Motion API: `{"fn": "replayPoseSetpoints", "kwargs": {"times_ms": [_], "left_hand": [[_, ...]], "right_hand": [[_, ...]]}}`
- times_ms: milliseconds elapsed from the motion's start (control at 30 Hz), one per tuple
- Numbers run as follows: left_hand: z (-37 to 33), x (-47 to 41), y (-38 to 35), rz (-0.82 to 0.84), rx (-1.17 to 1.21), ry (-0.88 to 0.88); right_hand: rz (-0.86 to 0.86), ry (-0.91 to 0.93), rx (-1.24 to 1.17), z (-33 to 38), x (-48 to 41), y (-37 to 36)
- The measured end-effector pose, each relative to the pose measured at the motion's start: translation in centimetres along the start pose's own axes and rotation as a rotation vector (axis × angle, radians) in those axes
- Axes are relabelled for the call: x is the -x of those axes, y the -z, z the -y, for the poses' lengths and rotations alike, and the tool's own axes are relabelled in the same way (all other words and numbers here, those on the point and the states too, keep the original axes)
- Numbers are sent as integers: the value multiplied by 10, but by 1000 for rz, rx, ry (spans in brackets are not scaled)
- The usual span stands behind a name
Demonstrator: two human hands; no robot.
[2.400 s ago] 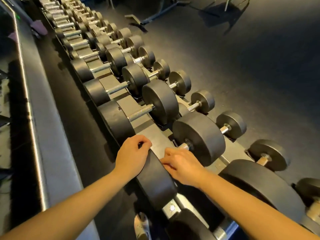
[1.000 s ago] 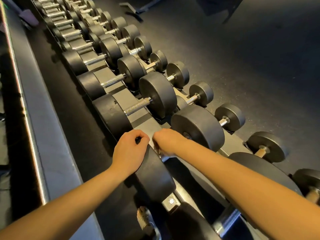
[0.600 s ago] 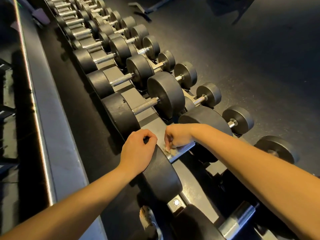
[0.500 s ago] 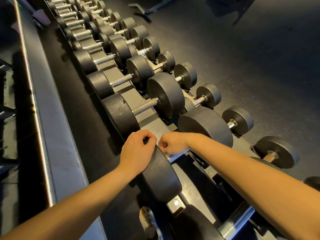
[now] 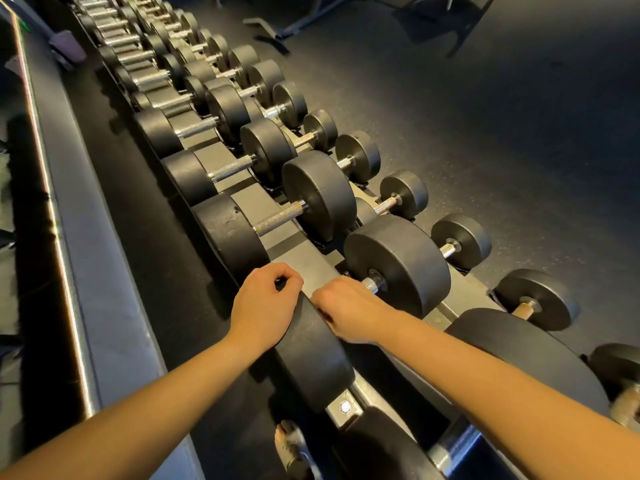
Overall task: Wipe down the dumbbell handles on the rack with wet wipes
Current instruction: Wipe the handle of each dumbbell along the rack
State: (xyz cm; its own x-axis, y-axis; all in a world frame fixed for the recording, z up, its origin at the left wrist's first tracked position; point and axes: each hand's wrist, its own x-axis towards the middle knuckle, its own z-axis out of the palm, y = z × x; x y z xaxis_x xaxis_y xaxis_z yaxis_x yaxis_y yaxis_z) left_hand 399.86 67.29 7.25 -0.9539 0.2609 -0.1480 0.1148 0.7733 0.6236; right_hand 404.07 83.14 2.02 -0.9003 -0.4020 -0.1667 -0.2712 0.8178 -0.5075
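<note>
A long rack carries black dumbbells with knurled steel handles. My left hand rests on top of the near head of the closest full dumbbell, fingers curled over its rim. My right hand grips that dumbbell's handle close to the near head. Only the handle's far end shows, beside the far head. No wet wipe shows; anything under my right palm is hidden. The neighbouring handle lies bare.
More dumbbells run away to the upper left, and smaller ones sit on a lower tier to the right. A padded grey ledge runs along the left. Dark rubber floor lies right, with a bench frame at the top.
My right hand has been sliding back and forth along the handle; a pale wipe showed under it 0.6 s ago and is now covered. My left hand has stayed on the head.
</note>
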Motion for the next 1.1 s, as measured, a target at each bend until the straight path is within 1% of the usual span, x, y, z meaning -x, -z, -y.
{"fn": "replayPoseSetpoints", "kwargs": {"times_ms": [33,100,167,200,267,300,333,367,433,467,500,567,633,733,800,867,900,967,1000,1033,1067,1100], "left_hand": [[0,0,0,3,-2,2],[0,0,1,9,-7,1],[1,0,0,7,4,1],[1,0,0,8,12,2],[2,0,-1,4,19,-3],[3,0,-1,4,18,-4],[3,-1,-1,4,15,-5],[4,-1,-1,5,11,-4],[4,-2,-2,4,11,-1],[4,-2,-2,4,14,2],[4,-2,-2,4,15,4],[3,-1,-2,4,11,-3],[4,-1,-2,6,4,-6],[6,-2,-2,20,4,-6],[7,-2,-2,29,-2,-5],[6,-2,-2,29,-3,-8],[6,-2,-1,27,-3,-7],[5,-2,-1,25,-1,-13],[5,-2,-1,25,0,-19],[5,-2,-1,27,1,-20],[6,-2,-1,32,1,-19],[6,-2,-1,36,5,-18]], "right_hand": [[-79,16,-5,-6,5,-5],[-204,-1,116,-24,16,-13],[-294,-92,259,-34,29,-21],[-343,-159,281,-34,35,-25],[-450,-280,291,-25,43,-35],[-506,-340,230,-20,43,-41],[-557,-422,57,-13,42,-44],[-630,-534,-198,-6,39,-45],[-711,-749,-747,3,30,-46],[-733,-818,-901,3,26,-47],[-733,-870,-1002,2,25,-47],[-670,-937,-1155,6,26,-47],[-553,-965,-1302,12,29,-45],[-321,-941,-1450,21,35,-46],[-273,-951,-1567,21,38,-49],[-341,-955,-1760,15,39,-51],[-424,-955,-1862,10,40,-53],[-656,-1028,-2015,-5,35,-53],[-756,-1085,-2057,-11,31,-52],[-815,-1133,-2080,-14,26,-52],[-817,-1165,-2090,-12,22,-52],[-761,-1172,-2087,-7,19,-53]]}}
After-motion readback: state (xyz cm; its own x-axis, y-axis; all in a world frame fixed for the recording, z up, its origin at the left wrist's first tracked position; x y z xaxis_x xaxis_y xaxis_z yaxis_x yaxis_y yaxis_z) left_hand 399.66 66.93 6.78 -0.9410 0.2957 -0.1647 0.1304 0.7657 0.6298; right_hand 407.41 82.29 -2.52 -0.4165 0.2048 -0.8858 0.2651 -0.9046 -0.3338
